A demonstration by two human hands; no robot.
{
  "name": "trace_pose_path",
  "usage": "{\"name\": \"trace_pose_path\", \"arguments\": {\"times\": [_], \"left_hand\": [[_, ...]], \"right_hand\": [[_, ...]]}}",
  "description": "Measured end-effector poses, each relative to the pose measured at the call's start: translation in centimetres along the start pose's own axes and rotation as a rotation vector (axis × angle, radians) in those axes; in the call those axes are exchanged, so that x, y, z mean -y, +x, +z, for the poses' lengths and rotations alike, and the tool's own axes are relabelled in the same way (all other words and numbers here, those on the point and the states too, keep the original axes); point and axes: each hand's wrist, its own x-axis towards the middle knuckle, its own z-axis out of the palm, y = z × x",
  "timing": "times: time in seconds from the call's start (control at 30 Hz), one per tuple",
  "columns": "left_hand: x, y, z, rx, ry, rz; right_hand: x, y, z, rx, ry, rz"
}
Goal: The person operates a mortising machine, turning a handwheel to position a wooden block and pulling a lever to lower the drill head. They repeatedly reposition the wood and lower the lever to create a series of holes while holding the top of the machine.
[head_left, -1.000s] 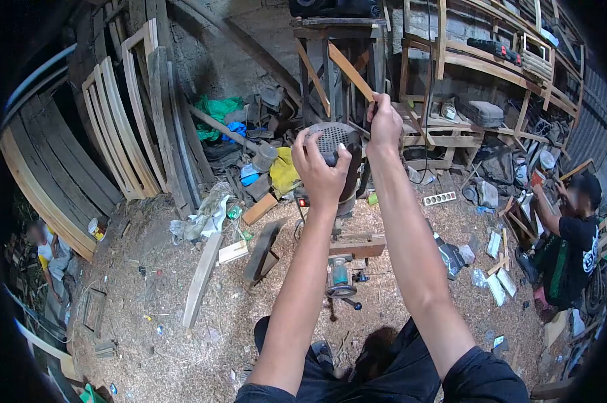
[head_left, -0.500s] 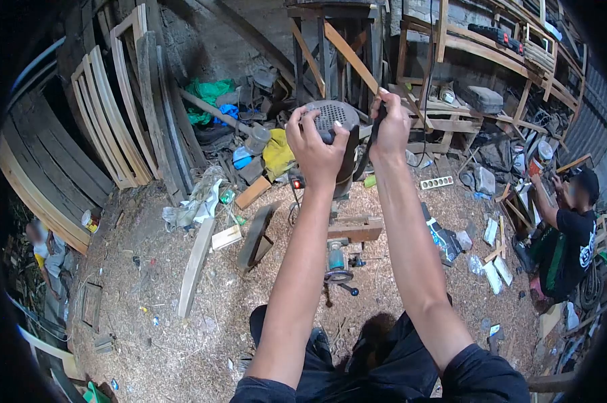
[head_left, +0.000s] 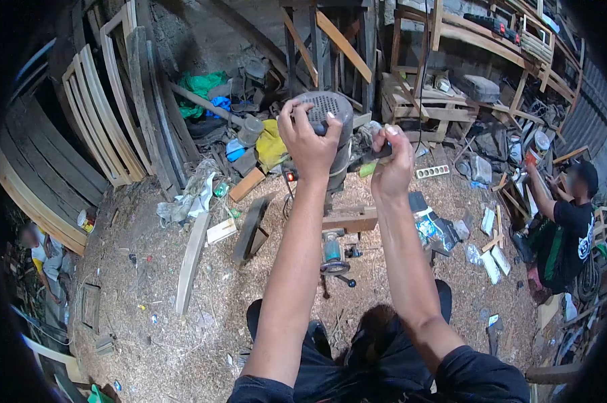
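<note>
An upright machine like a drill press stands before me, its round motor housing (head_left: pixel 327 107) topped by a perforated cover. My left hand (head_left: pixel 311 144) grips the near edge of that cover, fingers curled over the top and thumb on the right side. To the right, my right hand (head_left: pixel 392 158) is closed around the end of a dark lever (head_left: pixel 366 161) reaching out from the machine. Below the housing, a wooden block (head_left: pixel 350 221) lies crosswise above a vise with a handwheel (head_left: pixel 334 269). The tool bit is hidden by the motor and my arms.
Long boards (head_left: pixel 98 127) and frames lean on the left wall. Offcuts (head_left: pixel 194 262) and a power strip (head_left: pixel 432 172) lie on the shaving-covered floor (head_left: pixel 155 349). A co-worker (head_left: pixel 565 228) sits at right; another person (head_left: pixel 47 258) is at far left.
My right hand has come down with the lever, which now reaches out lower beside the motor. My left hand stays on the motor top. The view has shifted slightly.
</note>
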Motion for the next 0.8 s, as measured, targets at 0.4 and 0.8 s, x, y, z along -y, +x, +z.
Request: {"name": "trace_pose_path", "arguments": {"times": [0.4, 0.8], "left_hand": [[0.4, -0.8, 0.0, 0.014, -0.001, 0.011], [0.4, -1.1, -0.4, 0.034, 0.015, 0.008]], "right_hand": [[0.3, -5.4, -2.9, 0.128, -0.025, -0.13], [-0.2, -7.9, -4.6, 0.154, -0.035, -0.175]]}}
